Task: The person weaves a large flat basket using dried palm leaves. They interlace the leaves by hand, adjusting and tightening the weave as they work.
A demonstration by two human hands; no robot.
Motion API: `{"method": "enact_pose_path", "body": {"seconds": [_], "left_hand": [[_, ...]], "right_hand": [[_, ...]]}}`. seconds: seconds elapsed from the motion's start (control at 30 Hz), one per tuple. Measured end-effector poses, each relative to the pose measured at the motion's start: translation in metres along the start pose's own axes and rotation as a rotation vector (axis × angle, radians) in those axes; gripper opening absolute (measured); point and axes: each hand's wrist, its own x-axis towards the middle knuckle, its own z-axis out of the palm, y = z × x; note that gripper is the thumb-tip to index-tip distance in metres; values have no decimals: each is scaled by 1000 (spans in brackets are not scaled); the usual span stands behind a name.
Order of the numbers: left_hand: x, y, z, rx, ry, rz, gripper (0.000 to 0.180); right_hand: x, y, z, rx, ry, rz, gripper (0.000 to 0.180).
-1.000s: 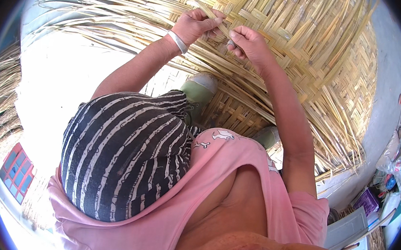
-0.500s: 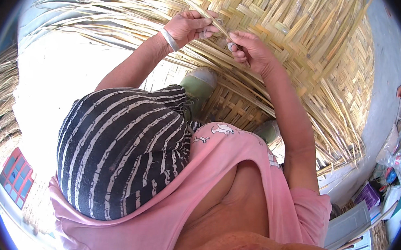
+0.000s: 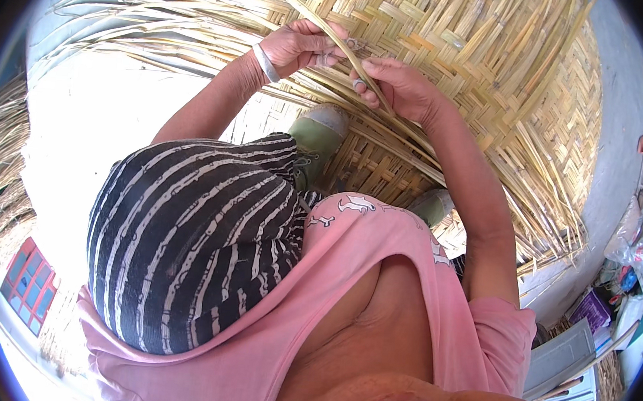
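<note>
A long, flat straw-coloured reed strip (image 3: 305, 10) slants from the upper edge down to the right, passing through both hands. My left hand (image 3: 304, 49) pinches it between thumb and fingers. Just to the right, my right hand (image 3: 398, 88) holds the strip's lower end, thumb on top and fingers curled beneath. Pale wraps circle fingers on both hands. Below and beyond them spreads a large woven reed mat (image 3: 452, 38) in a diagonal pattern, with unwoven strips (image 3: 155, 21) fanning out at its left.
My green shoes (image 3: 319, 129) stand at the mat's near edge, among loose strip ends. More reed bundles (image 3: 5, 141) lie at the far left. On the right are a grey board (image 3: 560, 359), plastic bags (image 3: 631, 248) and a purple package (image 3: 591, 310).
The strip has turned its broader face up and bows slightly between my hands. My right hand has shifted a little down and left; the left hand has barely moved.
</note>
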Motion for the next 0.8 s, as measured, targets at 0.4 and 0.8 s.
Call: {"method": "enact_pose_path", "body": {"seconds": [0.4, 0.8], "left_hand": [[-7, -22, 13, -56, 80, -79, 36], [6, -48, 33, 55, 326, -186, 18]], "right_hand": [[8, 13, -1, -49, 126, -45, 21], [-5, -10, 26, -515, 298, 112, 27]]}}
